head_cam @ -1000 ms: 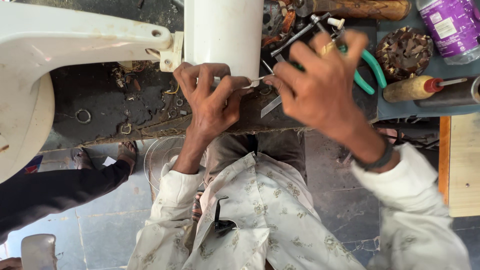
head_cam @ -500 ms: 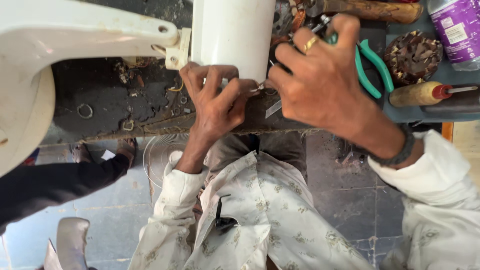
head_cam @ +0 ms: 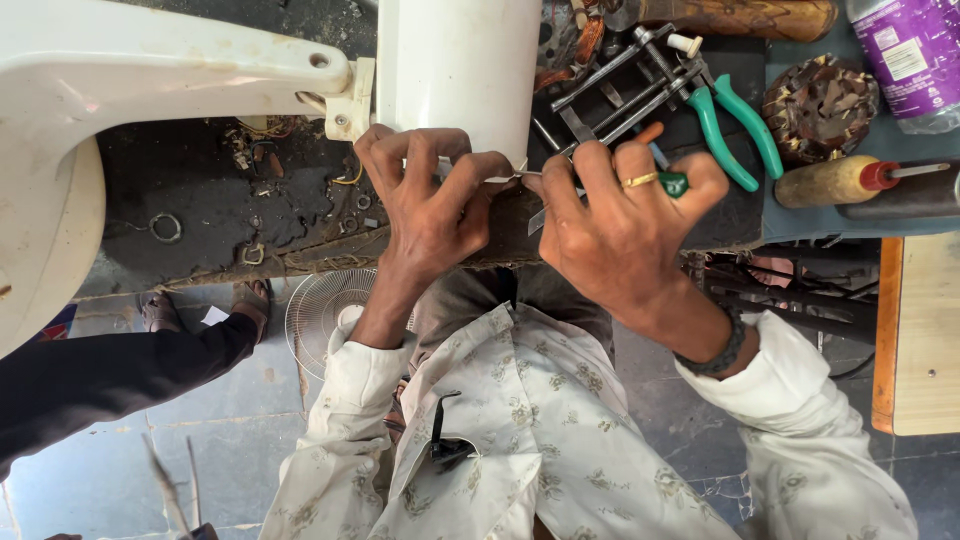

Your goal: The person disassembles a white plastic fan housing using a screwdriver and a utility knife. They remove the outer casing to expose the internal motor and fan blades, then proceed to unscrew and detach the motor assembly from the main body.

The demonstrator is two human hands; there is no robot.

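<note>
I am pinching a thin metal pin (head_cam: 528,176) between the fingertips of my left hand (head_cam: 432,215), which is resting against the white cylinder (head_cam: 460,70). My right hand (head_cam: 615,230) is closing around a green-handled tool (head_cam: 672,183), its tip meeting the pin from the right. The pin's long axis is running sideways between both hands, along the workbench (head_cam: 200,210) edge.

Hands (head_cam: 530,215) meet below cylinder (head_cam: 460,70); pliers (head_cam: 735,120) right; housing (head_cam: 120,110) left.

A repair workshop: grimy workbench (head_cam: 200,210) strewn with pliers (head_cam: 735,120), washers, motor parts.
</note>
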